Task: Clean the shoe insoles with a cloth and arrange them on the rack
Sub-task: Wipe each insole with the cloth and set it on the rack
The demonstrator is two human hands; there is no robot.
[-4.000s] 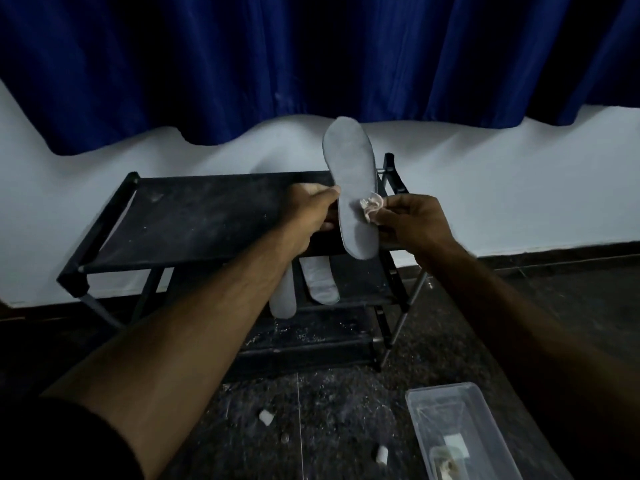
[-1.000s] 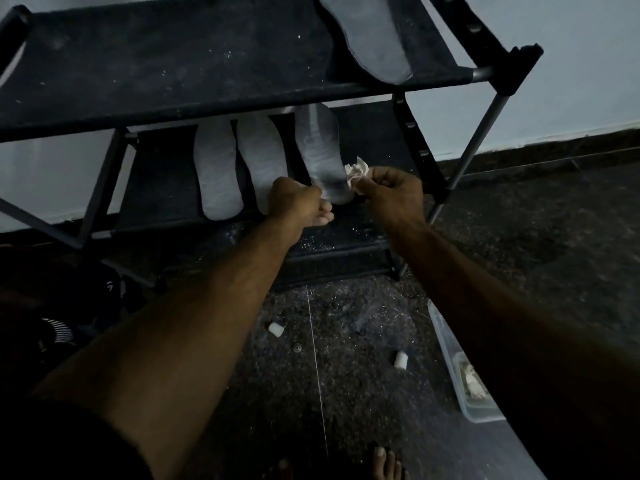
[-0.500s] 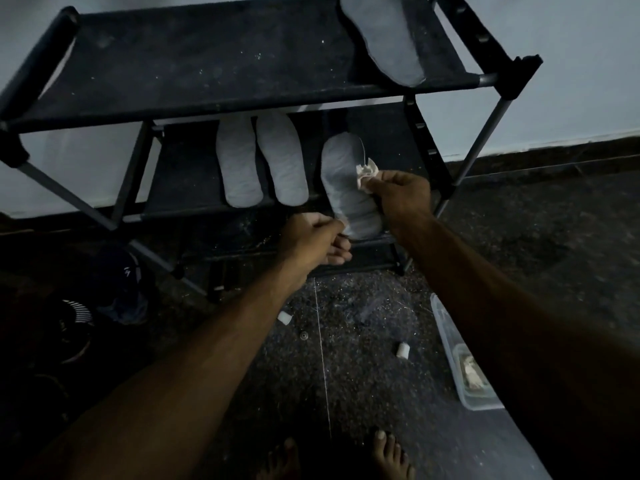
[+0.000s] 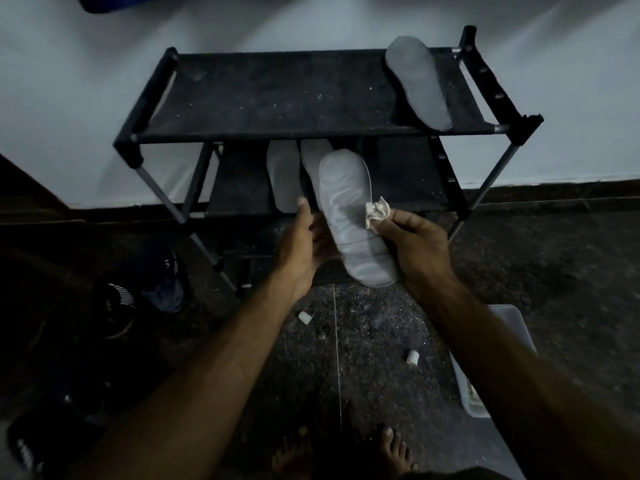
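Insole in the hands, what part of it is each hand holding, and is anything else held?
Left hand holds the insole from beneath, around its middle. Right hand pinches a cloth against the insole's right edge.

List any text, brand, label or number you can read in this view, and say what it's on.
No text can be read.
Dark cap on the floor left of the rack: a small pale mark, too small to read.
Dark item at the bottom left corner: pale lettering, too blurred to read.
Held insole, cloth, plastic box: no print visible.
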